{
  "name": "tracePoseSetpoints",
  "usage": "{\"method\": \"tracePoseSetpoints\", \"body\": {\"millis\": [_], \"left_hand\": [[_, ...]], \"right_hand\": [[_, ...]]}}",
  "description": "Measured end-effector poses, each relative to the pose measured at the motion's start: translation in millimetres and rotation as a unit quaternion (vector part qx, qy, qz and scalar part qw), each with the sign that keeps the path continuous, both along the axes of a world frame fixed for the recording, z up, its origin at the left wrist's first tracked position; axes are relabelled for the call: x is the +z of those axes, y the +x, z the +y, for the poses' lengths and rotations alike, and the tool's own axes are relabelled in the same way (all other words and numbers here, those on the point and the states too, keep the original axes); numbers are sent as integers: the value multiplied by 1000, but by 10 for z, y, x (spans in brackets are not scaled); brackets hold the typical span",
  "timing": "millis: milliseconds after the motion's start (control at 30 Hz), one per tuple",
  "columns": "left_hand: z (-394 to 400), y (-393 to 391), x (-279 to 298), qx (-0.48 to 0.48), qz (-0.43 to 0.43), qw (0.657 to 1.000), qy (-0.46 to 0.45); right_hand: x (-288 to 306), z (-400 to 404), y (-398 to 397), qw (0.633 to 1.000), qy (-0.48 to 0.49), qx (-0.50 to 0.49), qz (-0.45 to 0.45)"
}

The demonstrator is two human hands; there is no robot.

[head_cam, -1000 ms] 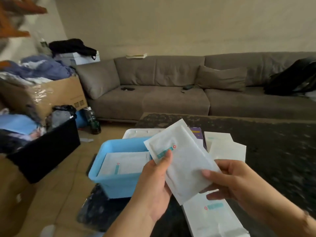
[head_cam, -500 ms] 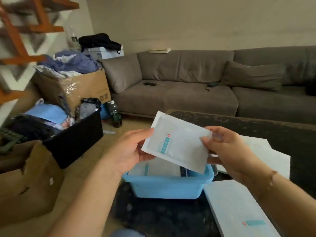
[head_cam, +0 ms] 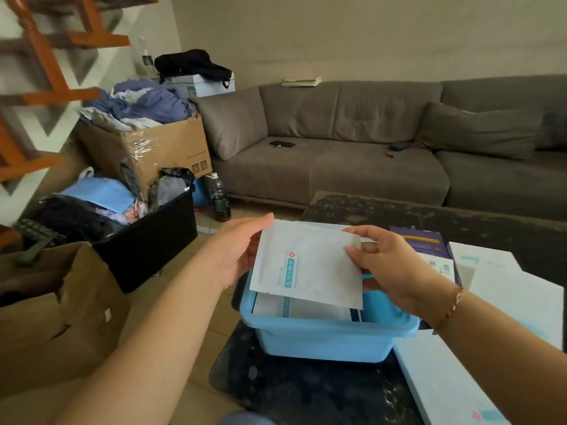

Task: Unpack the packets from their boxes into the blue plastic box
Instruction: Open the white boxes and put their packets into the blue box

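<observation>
A white packet (head_cam: 310, 265) with a teal label and a small red mark hangs flat just above the blue plastic box (head_cam: 331, 335). My left hand (head_cam: 242, 253) holds its left edge, thumb on top. My right hand (head_cam: 389, 268) pinches its right edge. Inside the blue box lie other white packets (head_cam: 310, 309), partly hidden by the held one. A purple-topped box (head_cam: 429, 250) stands behind my right hand. White boxes (head_cam: 503, 289) lie on the dark table to the right, and another white box (head_cam: 445, 388) lies at the front right.
The blue box sits at the left end of a dark table (head_cam: 306, 391). Left of it on the floor stand a black bin (head_cam: 147, 240) full of clothes and brown cardboard boxes (head_cam: 61, 305). A grey sofa (head_cam: 337, 154) runs along the back. A bottle (head_cam: 221, 197) stands on the floor.
Both hands have lowered the packet toward the blue box; it now hangs just over the packets inside. The view has shifted slightly, showing the purple box again.
</observation>
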State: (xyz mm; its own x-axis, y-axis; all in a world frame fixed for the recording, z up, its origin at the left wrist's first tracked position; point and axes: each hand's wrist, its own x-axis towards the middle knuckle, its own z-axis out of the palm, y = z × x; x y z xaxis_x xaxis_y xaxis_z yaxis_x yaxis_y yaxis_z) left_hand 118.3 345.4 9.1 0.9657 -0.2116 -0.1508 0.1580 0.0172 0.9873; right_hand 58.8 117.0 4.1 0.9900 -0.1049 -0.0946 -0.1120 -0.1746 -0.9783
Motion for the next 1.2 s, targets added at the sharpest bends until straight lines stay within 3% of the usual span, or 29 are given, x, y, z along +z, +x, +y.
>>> {"method": "tracePoseSetpoints", "body": {"millis": [133, 267, 467, 700, 800, 967, 1100, 1200], "left_hand": [[37, 32, -28, 14, -70, 993, 99], [47, 37, -74, 66, -168, 963, 201], [59, -17, -175, 80, -300, 876, 370], [74, -88, -138, -98, -305, 845, 429], [63, -52, -136, -203, -278, 801, 489], [56, 23, -172, -259, -252, 738, 570], [76, 61, -178, -279, -227, 712, 602], [63, 70, -132, -316, -216, 667, 640]], "right_hand": [[-67, 4, 39, 1000, 7, -15, 21], [-153, 4, 89, 998, 33, -25, 53], [-285, 49, 152, 995, 8, -10, 97], [-350, 86, 183, 988, -96, 10, 117], [-351, 114, 176, 979, -178, 26, 91], [-291, 126, 104, 900, -425, 88, 23], [-254, 44, 46, 880, -461, 113, 36], [-274, 36, 31, 879, -458, 127, 30]]}}
